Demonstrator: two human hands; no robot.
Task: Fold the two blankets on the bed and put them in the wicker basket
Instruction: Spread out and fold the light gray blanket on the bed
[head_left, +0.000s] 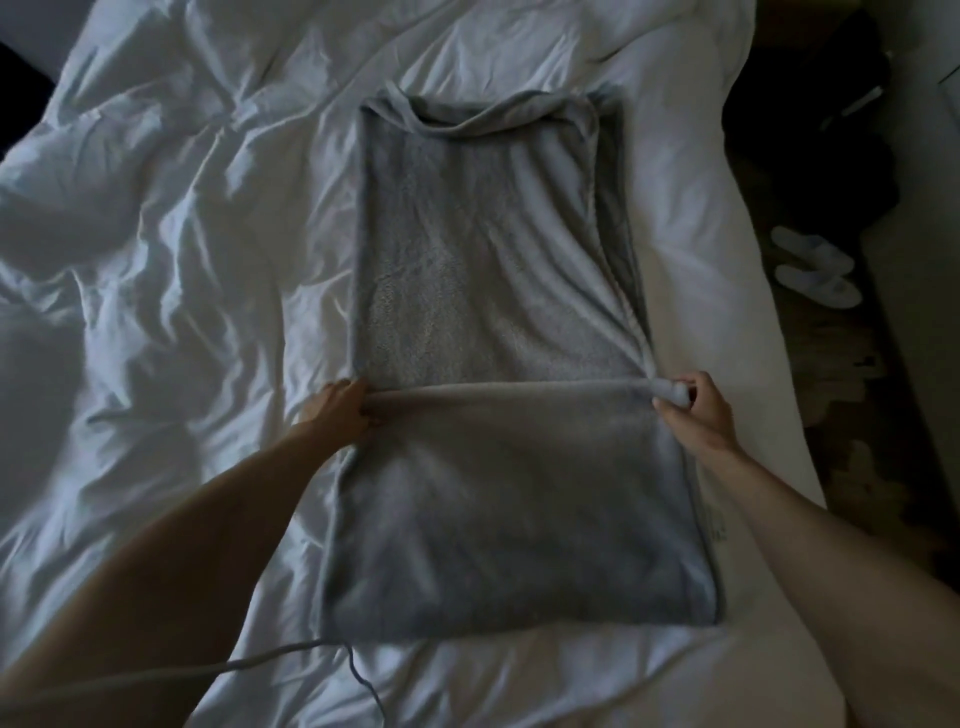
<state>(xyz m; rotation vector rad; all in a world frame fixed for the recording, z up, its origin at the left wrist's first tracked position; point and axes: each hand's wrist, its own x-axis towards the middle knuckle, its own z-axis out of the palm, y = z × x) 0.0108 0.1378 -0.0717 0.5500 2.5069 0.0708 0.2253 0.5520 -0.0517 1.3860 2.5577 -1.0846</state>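
- The grey blanket (488, 270) lies as a long strip in the middle of the white duvet (156, 260), with its near part doubled over.
- Your left hand (337, 410) grips the left end of the turned edge.
- Your right hand (698, 413) pinches the right corner, I judge so that the edge runs straight.
- The wicker basket is not in view.

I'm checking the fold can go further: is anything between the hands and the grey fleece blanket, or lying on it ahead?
Nothing visible. The left hand and right hand each grip the folded edge of the grey fleece blanket directly, and its far half lies bare on the white duvet.
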